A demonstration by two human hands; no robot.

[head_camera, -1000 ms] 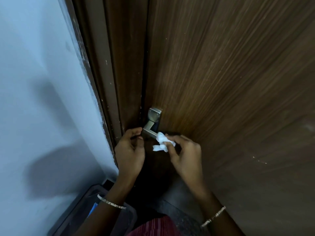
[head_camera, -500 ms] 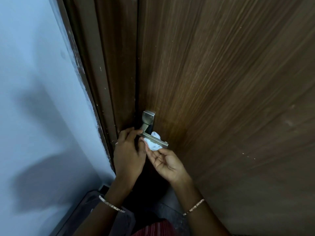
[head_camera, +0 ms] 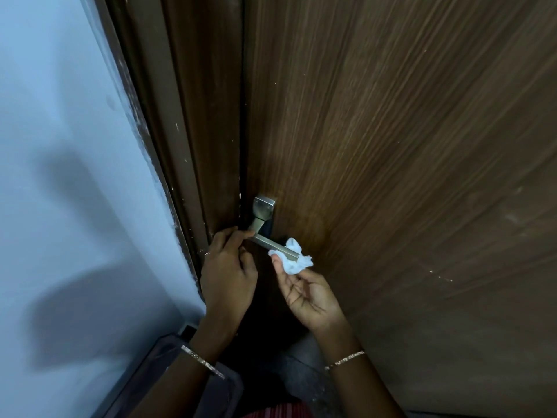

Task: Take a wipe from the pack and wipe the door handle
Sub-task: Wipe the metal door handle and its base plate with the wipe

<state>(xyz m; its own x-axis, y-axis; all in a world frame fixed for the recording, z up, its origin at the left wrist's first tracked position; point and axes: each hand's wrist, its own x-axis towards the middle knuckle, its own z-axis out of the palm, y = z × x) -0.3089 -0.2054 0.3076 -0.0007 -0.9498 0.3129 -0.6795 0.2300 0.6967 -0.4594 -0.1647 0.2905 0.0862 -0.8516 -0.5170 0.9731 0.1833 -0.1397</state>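
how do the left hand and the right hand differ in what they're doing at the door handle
The left hand shows its back and pinches the door handle near the bend by the door edge; the right hand is turned palm up at the handle's free end. The left hand touches bare metal with nothing in it, while the right hand presses a crumpled white wipe against the lever's tip. The left hand wears a ring; none shows on the right hand. Both wrists carry a bracelet.

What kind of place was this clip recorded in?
Probably an indoor doorway in a home or office, though which is unclear. A wood-grain door with a metal lever handle sits in a brown frame beside a pale painted wall.
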